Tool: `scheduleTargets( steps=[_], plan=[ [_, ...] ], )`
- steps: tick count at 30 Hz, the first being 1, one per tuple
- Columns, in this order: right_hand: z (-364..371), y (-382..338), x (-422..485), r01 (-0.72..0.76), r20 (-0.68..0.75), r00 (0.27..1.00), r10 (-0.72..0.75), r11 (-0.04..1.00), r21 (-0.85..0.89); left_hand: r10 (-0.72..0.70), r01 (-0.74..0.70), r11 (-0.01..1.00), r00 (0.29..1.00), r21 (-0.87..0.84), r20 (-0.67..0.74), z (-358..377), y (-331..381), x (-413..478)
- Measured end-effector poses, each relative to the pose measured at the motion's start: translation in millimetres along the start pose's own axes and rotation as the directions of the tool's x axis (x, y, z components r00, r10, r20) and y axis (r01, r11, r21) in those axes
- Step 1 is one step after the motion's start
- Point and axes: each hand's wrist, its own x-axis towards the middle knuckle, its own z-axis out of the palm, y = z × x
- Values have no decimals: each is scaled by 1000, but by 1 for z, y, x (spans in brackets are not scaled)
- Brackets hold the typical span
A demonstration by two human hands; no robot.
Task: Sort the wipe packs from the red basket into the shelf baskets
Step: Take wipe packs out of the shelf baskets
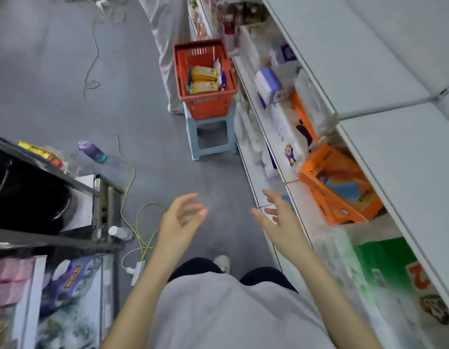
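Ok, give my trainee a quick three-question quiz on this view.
1. True or false: the red plastic basket stands directly on the floor.
2. The left hand and right hand are: A) each holding a pack; B) both open and empty; C) gripping the basket.
3. Fill in: the flat wrapped wipe packs lying topmost in the basket are mostly ___ in colour.
Key: 1 false, it stands on a pale blue plastic stool; 2 B; 3 yellow.
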Motion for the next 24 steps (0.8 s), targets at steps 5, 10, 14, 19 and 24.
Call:
scheduleTargets(
  steps=[5, 10, 14, 19, 24],
  plan=[
    [22, -42, 87, -39, 74, 996, 42, 999, -37, -35, 34, 999, 996, -15, -82, -45, 23, 80],
    [32, -70, 191, -70, 116, 990, 74, 997, -39, -149, 135, 987, 975, -93, -166, -42, 24, 154],
    [37, -84, 293, -118, 127, 985, 120, 993, -25, -269, 252, 960, 949, -121, -161, -24, 23, 225],
    [34, -116, 445, -153, 171, 973, 152, 988, -8, -377, 332, 919, 896, -212, -233, -12, 63, 351],
    [17, -165, 580, -133, 165, 976, 141, 989, -62, -344, 315, 936, 915, -159, -209, -3, 127, 461]
  ],
)
